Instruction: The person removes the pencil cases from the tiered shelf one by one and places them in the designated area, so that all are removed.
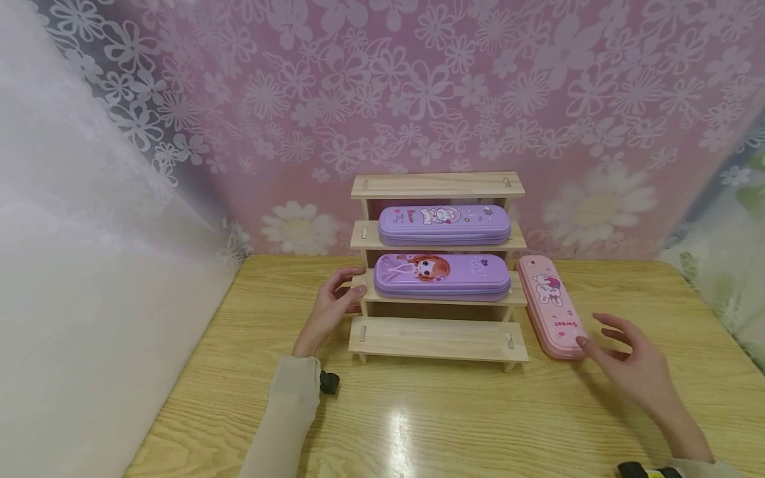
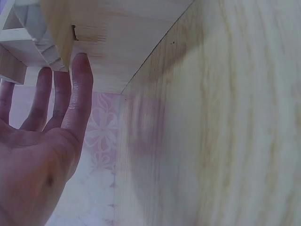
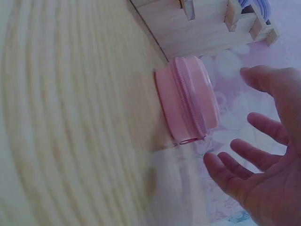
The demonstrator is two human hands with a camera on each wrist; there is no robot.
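Your left hand (image 1: pixel 331 302) grips the near end of the rack (image 1: pixel 436 340), likely steadying it | between your hands, purple cases (image 1: pixel 442 277) set lengthwise, so it bears them level | pink case (image 1: pixel 546 305) flat on the counter (image 1: pixel 466 425), within reach | right hand (image 1: pixel 639 368) spread wide just beside it

The left hand (image 1: pixel 330 307) extends nearly straight fingers (image 2: pixel 80 103); the right hand (image 1: pixel 641 366) hovers, loosely curved and spread.

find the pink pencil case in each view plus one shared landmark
Head: pink pencil case, right of centre, beside the wooden rack.
Left wrist: not in it.
Right wrist: slightly above and right of centre.
Shared landmark: wooden rack, upper left in left wrist, upper right in right.
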